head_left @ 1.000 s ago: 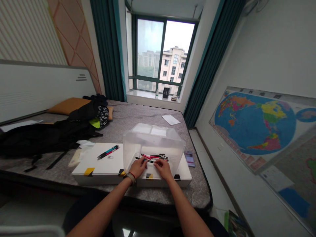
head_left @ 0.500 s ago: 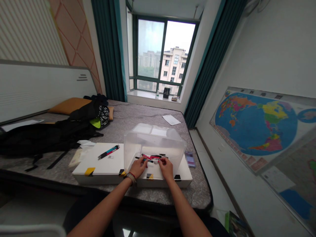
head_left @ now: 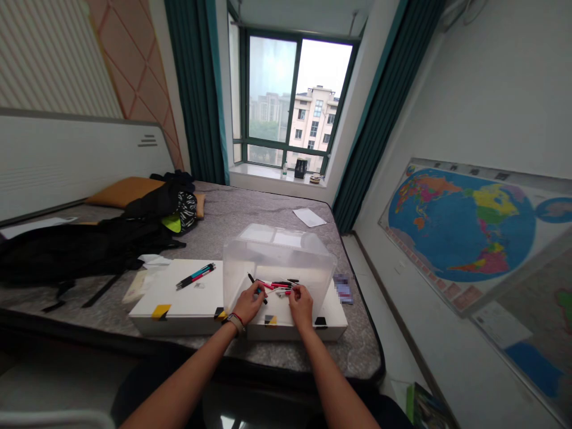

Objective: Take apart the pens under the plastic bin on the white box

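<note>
My left hand (head_left: pixel 249 302) is closed on a dark pen (head_left: pixel 251 277), which tilts with one end up to the left and the other below the fingers. My right hand (head_left: pixel 301 304) pinches at the edge of a small pile of pens; a thin pale line runs from its fingertips, too small to name. Red and black pens (head_left: pixel 279 285) lie between the hands, at the mouth of a clear plastic bin (head_left: pixel 286 253) resting on its side. On the white box (head_left: pixel 179 301) to the left lie several pens (head_left: pixel 195 276), teal, red and black.
A second white box (head_left: pixel 334 319) is under the bin. Right of it lies a blurred purple item (head_left: pixel 344 289). White paper (head_left: pixel 309 217) lies farther back on the mattress (head_left: pixel 250 201). Black bags (head_left: pixel 84 247) and crumpled tissue (head_left: pixel 154 260) are on the left.
The pen in my left hand has turned from nearly flat to steeply tilted. My left hand has shifted slightly left, and my right hand has moved slightly right.
</note>
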Available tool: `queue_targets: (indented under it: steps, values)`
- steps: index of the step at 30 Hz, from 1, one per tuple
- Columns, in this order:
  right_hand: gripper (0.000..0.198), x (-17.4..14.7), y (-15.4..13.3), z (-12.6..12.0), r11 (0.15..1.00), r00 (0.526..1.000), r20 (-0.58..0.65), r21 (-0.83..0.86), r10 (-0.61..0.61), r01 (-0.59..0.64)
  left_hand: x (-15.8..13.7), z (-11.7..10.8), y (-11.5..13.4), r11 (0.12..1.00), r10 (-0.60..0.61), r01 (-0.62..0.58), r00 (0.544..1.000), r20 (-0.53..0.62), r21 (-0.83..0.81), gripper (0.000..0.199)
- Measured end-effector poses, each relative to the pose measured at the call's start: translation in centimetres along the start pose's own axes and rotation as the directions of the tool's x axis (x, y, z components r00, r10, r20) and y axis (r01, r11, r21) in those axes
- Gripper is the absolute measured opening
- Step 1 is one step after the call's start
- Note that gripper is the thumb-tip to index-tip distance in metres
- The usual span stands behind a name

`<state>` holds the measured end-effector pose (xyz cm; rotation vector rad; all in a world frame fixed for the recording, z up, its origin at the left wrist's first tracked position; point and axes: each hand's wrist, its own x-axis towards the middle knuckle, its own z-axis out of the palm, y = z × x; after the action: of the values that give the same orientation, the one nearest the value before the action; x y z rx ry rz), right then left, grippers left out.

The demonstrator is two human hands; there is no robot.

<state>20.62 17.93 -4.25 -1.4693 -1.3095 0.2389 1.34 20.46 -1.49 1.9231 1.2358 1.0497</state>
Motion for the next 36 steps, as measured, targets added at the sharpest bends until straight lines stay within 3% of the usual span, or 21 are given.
queue_targets:
  steps: [5, 15, 25, 30, 36]
  values:
    - [0.018, 0.1, 0.5, 0.2, 1.000, 1.000, -0.027, 0.018, -0.008, 0.008, 0.0, -0.1, -0.3, 0.994, 0.017, -0.021, 0.999, -0.039, -0.110, 0.016]
    - [0.044, 0.1, 0.4, 0.3, 1.000, 0.997, -0.067, -0.014, -0.028, 0.028, 0.1, -0.4, -0.5, 0.994, 0.108, -0.106, 0.991, -0.078, 0.025, 0.024]
    - [0.036, -0.1, -0.2, -0.2, 0.999, 0.999, -0.038, 0.013, -0.031, 0.032, -0.3, 0.1, -0.6, 0.991, 0.110, -0.107, 0.994, -0.027, 0.080, 0.037]
    - [0.018, -0.1, -0.8, -0.5, 0.999, 0.997, 0.074, 0.039, -0.032, 0.030, -0.4, 0.2, -0.6, 0.993, 0.071, -0.072, 0.997, 0.016, 0.091, 0.048]
    - [0.020, -0.2, -0.8, -0.3, 0.994, 0.969, 0.242, 0.086, 0.042, -0.064, -0.3, 0.1, -0.3, 0.987, 0.025, -0.041, 0.994, 0.106, 0.155, 0.029]
